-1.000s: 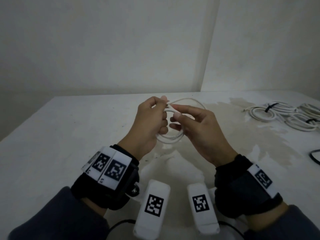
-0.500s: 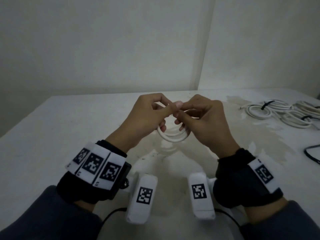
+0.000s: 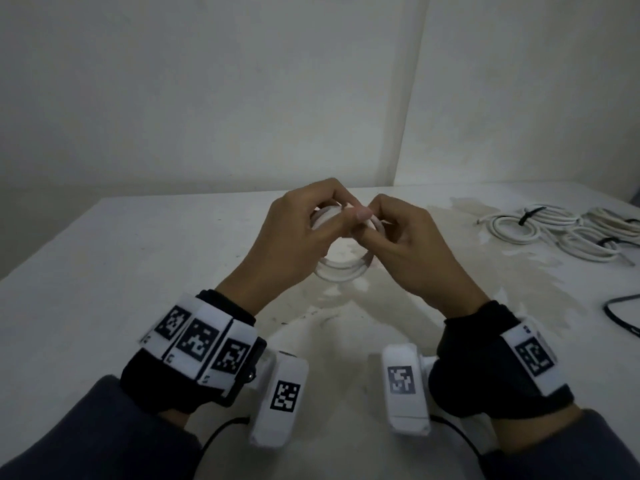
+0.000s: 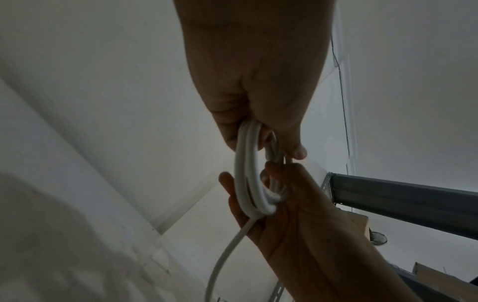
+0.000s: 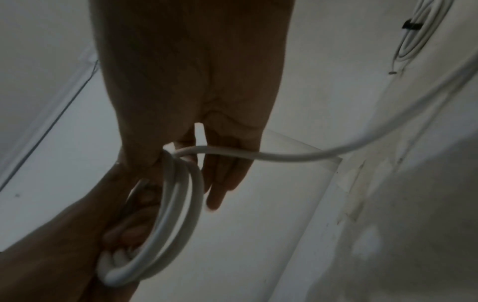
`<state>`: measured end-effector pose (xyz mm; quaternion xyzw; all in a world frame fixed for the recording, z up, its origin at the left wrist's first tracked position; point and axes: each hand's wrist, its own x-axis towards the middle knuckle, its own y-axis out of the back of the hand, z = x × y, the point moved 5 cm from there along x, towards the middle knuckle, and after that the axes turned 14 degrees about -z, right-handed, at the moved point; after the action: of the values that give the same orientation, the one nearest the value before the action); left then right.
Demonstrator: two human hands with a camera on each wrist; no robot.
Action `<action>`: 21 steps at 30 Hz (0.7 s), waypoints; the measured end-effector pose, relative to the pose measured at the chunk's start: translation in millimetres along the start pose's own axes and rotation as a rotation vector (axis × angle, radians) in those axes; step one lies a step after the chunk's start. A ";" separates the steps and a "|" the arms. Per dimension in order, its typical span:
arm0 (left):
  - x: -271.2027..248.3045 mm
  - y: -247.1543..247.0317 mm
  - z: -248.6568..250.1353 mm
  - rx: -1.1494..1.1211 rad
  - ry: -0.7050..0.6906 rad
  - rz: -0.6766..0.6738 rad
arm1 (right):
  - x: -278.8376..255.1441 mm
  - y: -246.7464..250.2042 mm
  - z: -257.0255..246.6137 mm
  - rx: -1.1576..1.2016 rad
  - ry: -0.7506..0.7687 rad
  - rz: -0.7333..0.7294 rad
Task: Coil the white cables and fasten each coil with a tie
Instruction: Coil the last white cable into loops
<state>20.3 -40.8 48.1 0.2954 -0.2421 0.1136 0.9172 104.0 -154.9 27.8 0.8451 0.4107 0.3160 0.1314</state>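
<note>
A small white cable coil (image 3: 341, 271) of several loops hangs between both hands above the white table (image 3: 138, 271). My left hand (image 3: 304, 226) grips the coil's left side, thumb pressed over the top. My right hand (image 3: 391, 230) pinches the coil's top right, its fingers curled round the loops. In the left wrist view the coil (image 4: 245, 169) runs from my left hand (image 4: 258, 126) into the right palm (image 4: 284, 204), a loose end trailing down. In the right wrist view the coil (image 5: 178, 204) is held at both ends and a free strand (image 5: 310, 155) arcs off to the right.
Several finished white coils (image 3: 568, 230) with black ties lie at the table's far right. A black cord (image 3: 620, 313) lies at the right edge. Walls meet in a corner behind the table. A dark metal rail (image 4: 403, 196) shows in the left wrist view.
Both hands have risen and closed in over the coil's top. The wide loop seen a second ago has been drawn into a smaller, tighter coil.
</note>
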 end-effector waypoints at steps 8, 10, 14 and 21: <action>-0.6 3.9 4.5 -0.015 -0.184 0.071 | -6.1 -15.2 -7.6 0.729 -0.020 -0.308; 0.0 6.5 2.7 -0.022 -0.194 0.097 | -4.9 -18.8 -7.5 0.852 -0.020 -0.331; 1.1 3.6 -16.6 -0.183 -0.002 0.077 | 0.7 -24.2 -2.3 0.979 -0.068 -0.207; -26.7 -57.0 -33.0 -0.638 0.568 -0.578 | 1.3 -2.1 14.9 1.160 0.005 0.150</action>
<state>29.9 -68.4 -16.7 0.0132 0.0856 -0.1483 0.9851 112.8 -152.0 16.0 0.8049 0.4559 0.0498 -0.3765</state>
